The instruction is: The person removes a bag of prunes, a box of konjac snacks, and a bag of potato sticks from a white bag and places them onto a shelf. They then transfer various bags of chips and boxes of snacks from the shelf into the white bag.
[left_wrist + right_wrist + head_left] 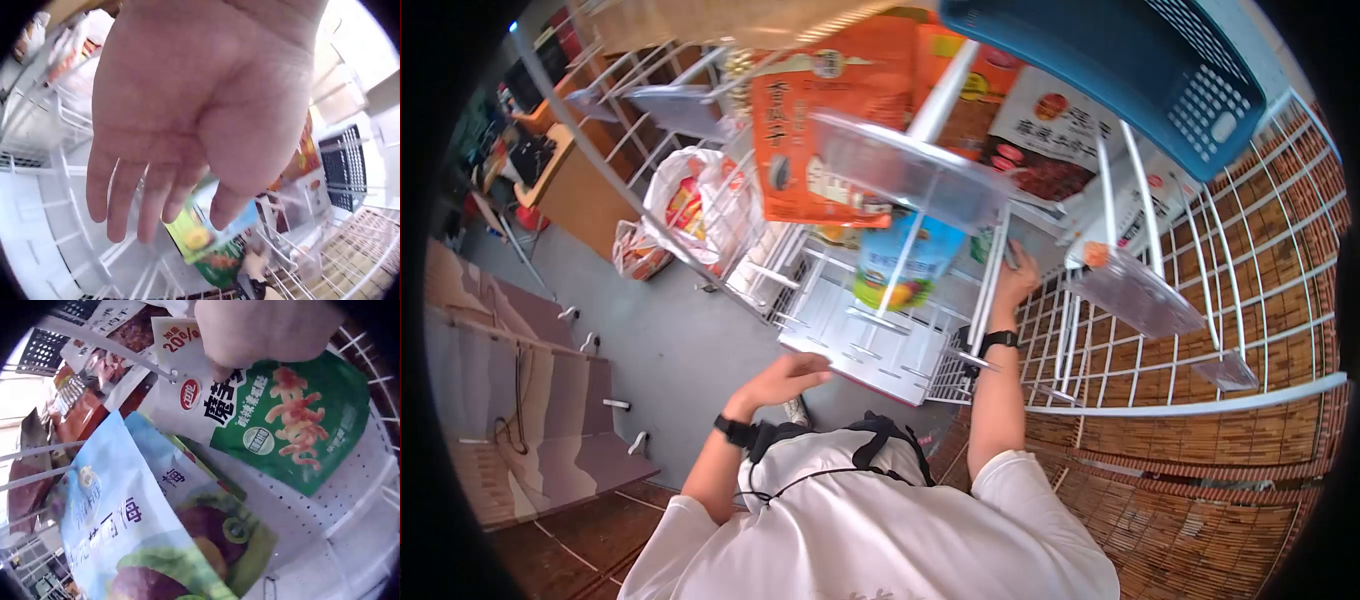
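Note:
My right hand reaches in at the shelf's right side. In the right wrist view its fingers grip a green and white snack bag near the white end; the fingertips are partly hidden. The same green bag shows small in the left wrist view. Beside it, blue and green dried-fruit bags stand on the white shelf, one before the other. My left hand hangs before the rack, palm showing and fingers loosely extended, with nothing in it.
Orange bags and a white and dark-red bag hang or stand higher up, behind clear label holders. A blue basket sits at the top right. White wire rails surround the shelf. A plastic sack stands at left.

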Action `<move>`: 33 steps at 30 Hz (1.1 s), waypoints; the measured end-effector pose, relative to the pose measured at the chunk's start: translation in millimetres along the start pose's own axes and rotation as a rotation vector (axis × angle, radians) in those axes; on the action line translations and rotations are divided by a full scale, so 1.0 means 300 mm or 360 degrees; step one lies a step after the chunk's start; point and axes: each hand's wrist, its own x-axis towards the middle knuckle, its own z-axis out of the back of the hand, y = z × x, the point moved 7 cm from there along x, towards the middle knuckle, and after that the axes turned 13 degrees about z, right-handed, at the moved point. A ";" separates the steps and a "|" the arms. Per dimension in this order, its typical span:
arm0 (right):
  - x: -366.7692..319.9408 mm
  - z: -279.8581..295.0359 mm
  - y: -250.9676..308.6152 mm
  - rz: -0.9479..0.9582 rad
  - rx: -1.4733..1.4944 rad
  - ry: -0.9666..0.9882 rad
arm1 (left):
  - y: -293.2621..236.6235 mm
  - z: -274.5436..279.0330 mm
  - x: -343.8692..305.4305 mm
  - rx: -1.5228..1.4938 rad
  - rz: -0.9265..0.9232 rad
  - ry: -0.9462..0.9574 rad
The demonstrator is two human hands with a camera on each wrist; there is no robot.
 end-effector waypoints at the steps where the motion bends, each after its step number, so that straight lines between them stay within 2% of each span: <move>1: 0.044 -0.001 0.026 -0.0064 0.0225 -0.0098 | 0.069 0.078 -0.069 -0.0104 0.0071 -0.0102; 3: -0.087 -0.213 -0.306 -0.0704 0.0551 0.0304 | 0.183 0.246 -0.219 -0.0311 0.0196 -0.0417; 5: -0.097 -0.203 -0.323 -0.0966 0.0402 0.0270 | 0.279 0.384 -0.360 -0.0480 0.0246 -0.0567; 7: -0.171 -0.221 -0.435 -0.0555 0.0980 -0.0157 | 0.382 0.497 -0.475 -0.0665 0.0305 -0.0741; 8: -0.213 -0.177 -0.488 -0.0105 0.0402 -0.0174 | 0.434 0.560 -0.533 -0.0708 0.0326 -0.0814; 9: -0.293 -0.156 -0.450 0.0338 -0.0177 -0.0199 | 0.486 0.632 -0.597 -0.0745 0.0347 -0.0886; 10: -0.342 -0.125 -0.420 -0.0633 0.0285 0.0076 | 0.538 0.703 -0.657 -0.0748 0.0352 -0.0919; 11: -0.339 -0.006 -0.117 -0.0649 -0.0039 -0.0078 | 0.591 0.774 -0.715 -0.0754 0.0345 -0.0982; 12: -0.408 0.030 0.006 -0.1000 0.0067 -0.0049 | 0.639 0.849 -0.768 -0.0767 0.0336 -0.1036; 13: -0.461 0.080 0.222 -0.0769 -0.0082 -0.0255 | 0.690 0.937 -0.819 -0.0786 0.0339 -0.1042; 14: -0.558 0.086 0.332 -0.0743 0.0099 -0.0188 | 0.748 1.036 -0.890 -0.0695 0.0337 -0.1156; 15: -0.699 0.085 0.422 -0.0874 -0.0309 -0.0124 | 0.798 1.100 -0.953 -0.0615 0.0346 -0.1269; 16: -0.854 0.048 0.489 -0.0763 -0.0320 -0.0193 | 0.823 1.145 -0.998 -0.0660 0.0362 -0.1279; 17: -1.023 -0.024 0.559 -0.0817 -0.0248 0.0155 | 0.827 1.221 -1.060 -0.0675 0.0333 -0.1419; 18: -1.164 -0.118 0.647 -0.1013 -0.0241 0.0587 | 0.839 1.282 -1.121 -0.0673 0.0309 -0.1551; 19: -1.303 -0.246 0.751 -0.1343 0.0388 0.0767 | 0.867 1.317 -1.151 -0.0677 0.0319 -0.1555; 20: -1.270 -0.352 0.991 -0.1488 0.0859 0.1144 | 0.881 1.349 -1.172 -0.0599 0.0270 -0.1575; 21: -1.289 -0.470 1.142 -0.1380 0.1147 0.1701 | 0.889 1.373 -1.192 -0.0524 0.0221 -0.1596; 22: -1.267 -0.549 1.301 -0.1364 0.1463 0.1945 | 0.871 1.378 -1.216 -0.0434 0.0265 -0.1606; 24: -1.187 -0.706 1.482 -0.0625 0.1227 0.2446 | 0.930 1.384 -1.233 -0.0502 0.0268 -0.1562; 26: -1.095 -0.892 1.551 -0.0501 0.1267 0.2261 | 0.980 1.375 -1.243 -0.0497 0.0296 -0.1577; 28: -0.950 -1.049 1.652 -0.0640 0.1431 0.1993 | 1.043 1.346 -1.245 -0.0579 0.0357 -0.1571; 30: -0.838 -1.203 1.720 -0.0276 0.1263 0.1769 | 1.118 1.320 -1.241 -0.0638 0.0396 -0.1560; 32: -0.763 -1.346 1.754 -0.0228 0.1121 0.1557 | 1.184 1.296 -1.221 -0.0728 0.0465 -0.1437; 33: -0.783 -1.465 1.721 -0.0406 0.1151 0.1610 | 1.189 1.308 -1.224 -0.0736 0.0477 -0.1437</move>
